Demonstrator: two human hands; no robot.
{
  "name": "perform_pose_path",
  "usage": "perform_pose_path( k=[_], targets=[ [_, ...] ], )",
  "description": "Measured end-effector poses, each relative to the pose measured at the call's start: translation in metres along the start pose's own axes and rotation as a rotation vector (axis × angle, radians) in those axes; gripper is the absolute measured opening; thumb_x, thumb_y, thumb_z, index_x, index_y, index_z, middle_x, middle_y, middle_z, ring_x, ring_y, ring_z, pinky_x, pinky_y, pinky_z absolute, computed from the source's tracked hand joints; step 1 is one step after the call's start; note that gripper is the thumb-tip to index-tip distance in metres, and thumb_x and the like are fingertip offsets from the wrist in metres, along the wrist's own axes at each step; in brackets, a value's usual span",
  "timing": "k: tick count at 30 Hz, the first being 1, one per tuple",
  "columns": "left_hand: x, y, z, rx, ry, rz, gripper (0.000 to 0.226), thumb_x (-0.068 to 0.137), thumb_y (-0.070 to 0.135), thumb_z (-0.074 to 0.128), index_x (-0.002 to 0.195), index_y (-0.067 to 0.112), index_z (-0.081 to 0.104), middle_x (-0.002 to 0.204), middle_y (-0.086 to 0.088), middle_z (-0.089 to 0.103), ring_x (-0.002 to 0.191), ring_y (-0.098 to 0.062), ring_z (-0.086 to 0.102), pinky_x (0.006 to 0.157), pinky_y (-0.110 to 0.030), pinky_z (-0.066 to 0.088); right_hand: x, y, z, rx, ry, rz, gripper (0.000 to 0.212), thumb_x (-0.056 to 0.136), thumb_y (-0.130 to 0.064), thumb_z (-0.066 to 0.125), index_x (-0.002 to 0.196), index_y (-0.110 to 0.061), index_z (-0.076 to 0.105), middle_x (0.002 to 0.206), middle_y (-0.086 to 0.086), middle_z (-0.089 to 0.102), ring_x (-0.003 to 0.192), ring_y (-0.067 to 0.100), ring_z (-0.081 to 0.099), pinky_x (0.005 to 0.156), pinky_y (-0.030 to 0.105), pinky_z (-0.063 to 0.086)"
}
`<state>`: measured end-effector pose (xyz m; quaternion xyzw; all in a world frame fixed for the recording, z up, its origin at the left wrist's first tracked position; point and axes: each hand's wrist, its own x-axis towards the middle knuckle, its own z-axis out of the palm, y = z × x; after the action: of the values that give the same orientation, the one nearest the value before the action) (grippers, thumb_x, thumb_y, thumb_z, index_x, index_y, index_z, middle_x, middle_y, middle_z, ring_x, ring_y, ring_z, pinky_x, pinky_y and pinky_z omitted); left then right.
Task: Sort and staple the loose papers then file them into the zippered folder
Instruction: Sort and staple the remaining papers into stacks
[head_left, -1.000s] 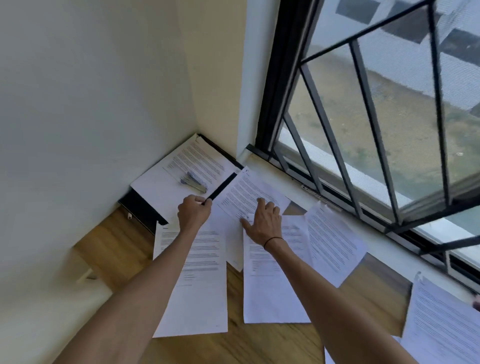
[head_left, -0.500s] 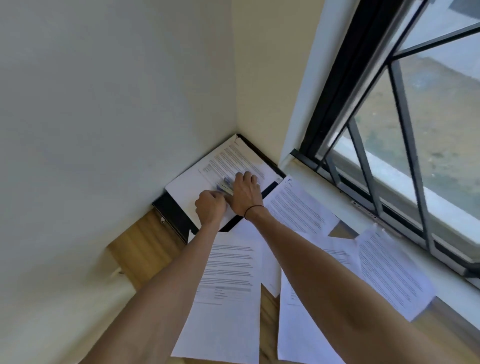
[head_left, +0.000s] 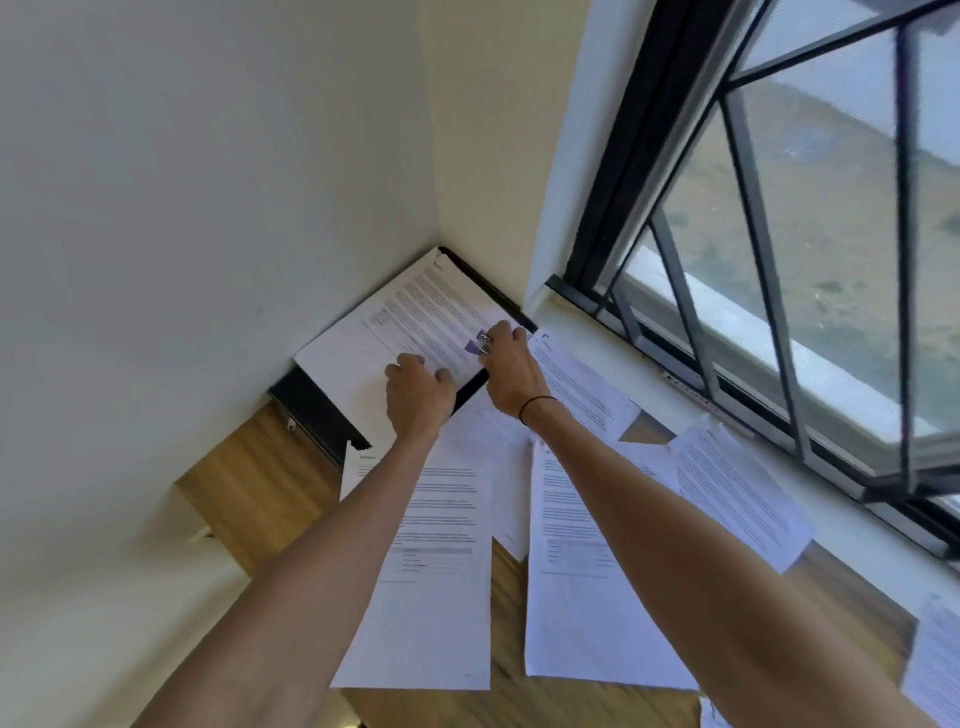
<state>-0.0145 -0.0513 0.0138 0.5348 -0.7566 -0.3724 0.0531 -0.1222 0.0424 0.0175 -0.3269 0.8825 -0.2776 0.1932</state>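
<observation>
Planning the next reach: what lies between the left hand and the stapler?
In the head view, only a bare stretch of printed paper on the black folder separates the left hand from the stapler the right hand grips.

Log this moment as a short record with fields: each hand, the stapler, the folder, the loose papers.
left hand: fingers curled, resting on the sheet atop the folder
right hand: grips the stapler
stapler: purple and metal, over the top sheet
folder: black, in the corner, mostly covered by paper
loose papers: several printed sheets spread over the wooden desk
</observation>
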Motion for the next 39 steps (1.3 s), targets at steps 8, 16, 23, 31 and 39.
perform_pose_path(
  k=[8,16,23,31,39],
  targets=[
    [-0.13,-0.01,0.082,0.317,0.003,0.821,0.039,0.104,0.027,0.047,0.141,0.014,0.049,0.149,-0.011,0.045,0.138,-0.027,0.046,0.109,-0.038,0.045,-0.113,0.088,-0.047,-0.111,0.325,0.202,0.028,0.097,-0.04,0.066,0.091,-0.021,0.047,0.08,-0.003,0.063,0.07,0.023,0.059,0.056,0.036,0.043],
    [-0.134,-0.058,0.14,0.605,-0.171,0.769,0.084,0.105,0.061,0.021,0.163,0.009,-0.011,0.171,-0.011,-0.018,0.158,-0.024,-0.014,0.129,-0.042,0.001,-0.135,0.123,-0.022,-0.08,0.099,0.67,0.032,0.096,-0.049,0.063,0.105,-0.018,0.064,0.105,0.008,0.069,0.096,0.03,0.066,0.076,0.036,0.05],
    [-0.132,-0.055,0.14,0.605,-0.207,0.754,0.083,0.104,0.061,0.019,0.163,0.01,-0.01,0.171,-0.011,-0.018,0.158,-0.024,-0.013,0.129,-0.044,0.004,-0.141,0.162,-0.059,0.13,0.244,1.026,0.046,0.087,-0.053,0.07,0.117,-0.02,0.063,0.118,0.013,0.066,0.108,0.037,0.064,0.085,0.04,0.048],
    [-0.13,-0.041,0.132,0.721,-0.362,0.69,0.091,0.088,0.067,-0.009,0.158,0.011,-0.026,0.164,-0.01,-0.035,0.155,-0.024,-0.025,0.128,-0.044,-0.009,-0.154,0.156,-0.073,0.194,0.247,1.033,0.047,0.087,-0.048,0.073,0.118,-0.015,0.061,0.119,0.012,0.064,0.108,0.035,0.063,0.081,0.038,0.047],
    [-0.158,-0.031,0.119,0.357,-0.084,0.587,0.092,0.094,0.046,0.064,0.161,0.006,0.016,0.167,-0.017,0.014,0.147,-0.031,0.027,0.116,-0.043,0.037,-0.201,0.175,-0.072,0.118,0.34,0.918,0.027,0.091,-0.035,0.072,0.098,-0.013,0.057,0.105,0.012,0.065,0.095,0.034,0.062,0.074,0.037,0.045]
  ],
)
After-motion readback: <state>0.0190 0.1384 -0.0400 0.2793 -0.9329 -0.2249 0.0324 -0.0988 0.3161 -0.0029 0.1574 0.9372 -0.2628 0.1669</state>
